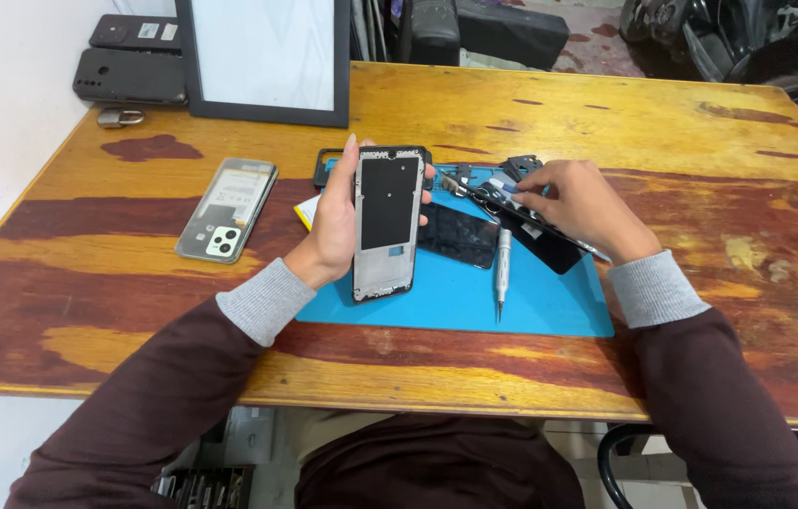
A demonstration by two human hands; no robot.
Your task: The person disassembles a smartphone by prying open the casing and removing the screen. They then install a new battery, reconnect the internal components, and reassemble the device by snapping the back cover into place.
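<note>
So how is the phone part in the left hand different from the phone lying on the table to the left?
The phone frame is held up in the left hand, over the blue mat; the grey phone lies flat on the wooden table, untouched. The frame shows a black panel and bare metal; the grey phone shows a back cover with camera lenses. Both are long, phone-shaped rectangles.

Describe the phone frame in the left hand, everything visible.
The phone frame is a slim rectangular mid-frame, silvery grey at the edges with a large black panel in its middle. The left hand grips its left edge, fingertips wrapping the right, and holds it upright, lengthwise, with its bottom end over the blue mat.
</note>
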